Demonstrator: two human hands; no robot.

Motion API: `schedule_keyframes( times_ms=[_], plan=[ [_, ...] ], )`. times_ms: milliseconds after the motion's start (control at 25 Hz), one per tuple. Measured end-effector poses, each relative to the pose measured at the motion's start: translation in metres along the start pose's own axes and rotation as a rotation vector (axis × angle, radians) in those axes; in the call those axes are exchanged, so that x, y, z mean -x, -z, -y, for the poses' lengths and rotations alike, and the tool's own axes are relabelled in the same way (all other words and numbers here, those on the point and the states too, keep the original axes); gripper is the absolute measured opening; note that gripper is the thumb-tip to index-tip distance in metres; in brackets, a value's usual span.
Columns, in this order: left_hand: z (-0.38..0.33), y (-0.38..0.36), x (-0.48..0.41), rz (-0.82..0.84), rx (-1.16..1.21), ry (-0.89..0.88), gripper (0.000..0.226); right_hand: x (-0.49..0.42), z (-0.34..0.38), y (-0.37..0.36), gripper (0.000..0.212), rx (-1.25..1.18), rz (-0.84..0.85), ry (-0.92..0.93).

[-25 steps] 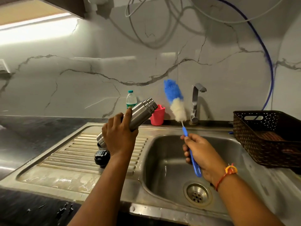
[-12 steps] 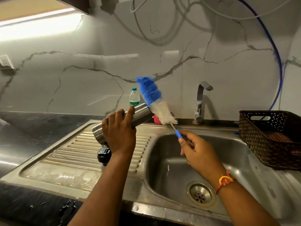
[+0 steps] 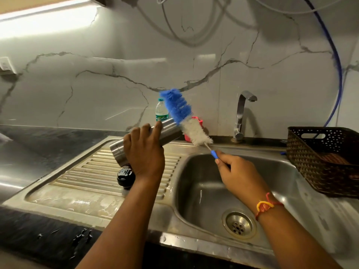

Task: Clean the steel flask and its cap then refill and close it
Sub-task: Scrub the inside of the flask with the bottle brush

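Observation:
My left hand [image 3: 144,152] grips the steel flask [image 3: 170,131] around its middle and holds it tilted above the ribbed drainboard, mouth pointing up and right. My right hand [image 3: 236,169] holds the blue handle of a bottle brush [image 3: 185,117] with blue and white bristles. The bristle head crosses in front of the flask's mouth, which it hides. The black cap [image 3: 125,176] lies on the drainboard just below my left wrist.
The steel sink basin [image 3: 287,171] with its drain [image 3: 239,225] lies under my right arm. A tap [image 3: 240,115] stands behind it. A small water bottle [image 3: 161,111] and a red cup [image 3: 197,121] stand at the wall. A brown woven basket [image 3: 322,162] sits right.
My right hand swung the brush from upright beside the tap leftward to the flask's mouth. The flask tipped a little lower in my left hand.

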State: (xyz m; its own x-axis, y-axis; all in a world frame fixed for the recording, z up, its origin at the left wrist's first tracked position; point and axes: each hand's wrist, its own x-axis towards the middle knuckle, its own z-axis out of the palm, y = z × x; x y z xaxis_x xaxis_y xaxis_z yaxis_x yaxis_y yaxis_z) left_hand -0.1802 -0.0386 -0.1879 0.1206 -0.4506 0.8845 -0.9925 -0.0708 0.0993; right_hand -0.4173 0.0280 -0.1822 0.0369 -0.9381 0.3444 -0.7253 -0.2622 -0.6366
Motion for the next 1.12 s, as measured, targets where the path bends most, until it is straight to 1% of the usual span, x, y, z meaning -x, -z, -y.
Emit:
schedule_keyframes(
  times_ms=[80, 200, 360, 440, 520, 600, 640, 680, 760, 840, 1000, 1040, 1120],
  plan=[
    [0.002, -0.001, -0.001, 0.006, 0.005, -0.017, 0.064, 0.002, -0.003, 0.006, 0.035, 0.011, 0.013, -0.031],
    [0.014, -0.002, -0.006, -0.028, 0.008, 0.025, 0.066, 0.014, -0.006, 0.014, 0.033, 0.022, 0.072, -0.059],
    [-0.003, 0.0, 0.002, -0.02, -0.011, -0.093, 0.064, 0.005, 0.001, 0.008, 0.034, -0.018, 0.02, -0.044],
    [-0.001, -0.002, 0.0, -0.012, 0.005, -0.053, 0.066, 0.005, -0.001, 0.011, 0.034, -0.027, 0.008, -0.05],
    [0.009, -0.004, -0.004, 0.006, 0.029, 0.059, 0.068, 0.01, -0.006, 0.014, 0.032, -0.075, 0.026, -0.045],
    [0.018, -0.005, -0.004, 0.021, 0.063, 0.146, 0.068, 0.011, -0.004, 0.015, 0.027, -0.203, 0.021, -0.073],
    [0.019, -0.005, -0.003, 0.023, 0.082, 0.18, 0.068, 0.01, -0.003, 0.015, 0.025, -0.31, 0.032, -0.131],
    [0.019, -0.004, -0.004, 0.019, 0.099, 0.208, 0.068, 0.01, -0.001, 0.014, 0.023, -0.451, 0.07, -0.216],
    [0.019, -0.004, -0.006, 0.001, 0.115, 0.219, 0.068, 0.014, 0.005, 0.014, 0.023, -0.744, 0.206, -0.382],
    [0.016, -0.004, -0.006, -0.026, 0.126, 0.169, 0.07, 0.017, 0.009, 0.015, 0.024, -0.929, 0.322, -0.447],
    [-0.008, -0.003, 0.001, -0.013, 0.153, -0.003, 0.076, 0.015, 0.012, 0.018, 0.027, -1.144, 0.414, -0.545],
    [-0.01, -0.002, -0.001, -0.002, 0.157, -0.008, 0.077, 0.015, 0.011, 0.02, 0.028, -1.187, 0.427, -0.557],
    [-0.005, -0.001, -0.005, 0.015, 0.158, 0.057, 0.076, 0.017, 0.007, 0.026, 0.028, -1.217, 0.456, -0.547]
  ],
)
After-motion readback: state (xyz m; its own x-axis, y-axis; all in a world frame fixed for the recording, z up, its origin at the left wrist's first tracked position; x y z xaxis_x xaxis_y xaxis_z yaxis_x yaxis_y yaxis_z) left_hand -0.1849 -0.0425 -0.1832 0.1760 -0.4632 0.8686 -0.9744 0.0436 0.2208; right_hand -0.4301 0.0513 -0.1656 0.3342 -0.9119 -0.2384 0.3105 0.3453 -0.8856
